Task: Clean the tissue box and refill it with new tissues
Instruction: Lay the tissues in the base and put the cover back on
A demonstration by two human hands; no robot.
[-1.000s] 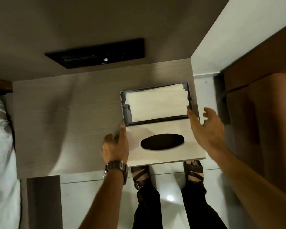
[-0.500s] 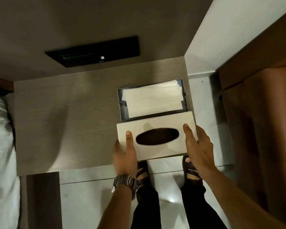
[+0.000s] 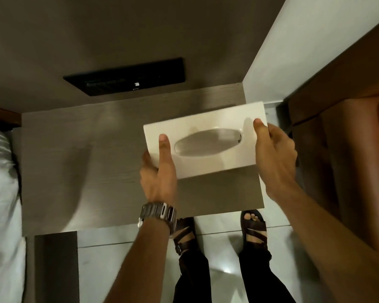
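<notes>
White rectangular tissue-box cover with oval slot [image 3: 208, 141] over right part of grey wood-grain bedside tabletop [image 3: 79, 162]. Left hand [image 3: 160, 171] and right hand [image 3: 274, 158] clasp its ends, thumbs on top. Black wall panel [image 3: 127, 76] behind; white bedding [image 3: 0, 193] left; pale tiled floor [image 3: 123, 265] below.

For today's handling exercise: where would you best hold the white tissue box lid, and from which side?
Grip the lid by its two short ends, coming from the near side, as the left hand and right hand do. It is wide and flat, and this keeps the oval opening clear.
</notes>
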